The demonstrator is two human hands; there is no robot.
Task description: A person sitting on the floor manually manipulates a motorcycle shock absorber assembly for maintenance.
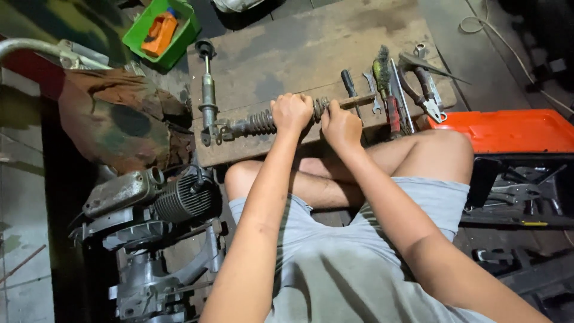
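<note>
A coil-spring shock absorber [254, 122] lies across a worn wooden board [299, 54] in front of my crossed legs. My left hand [291, 112] is closed around the spring's middle. My right hand [339, 127] grips the spring's right end, beside a flat wooden-coloured piece [357, 101] that sticks out to the right. A second shock rod [207, 90] stands up the board's left side, joined to the spring's left end.
Hand tools lie on the board's right: a screwdriver [348, 84], a spanner [372, 90], a wire brush [384, 75], pliers [421, 84]. An orange toolbox lid [514, 130] is at right, a green bin [161, 33] top left, an engine block [161, 203] at left.
</note>
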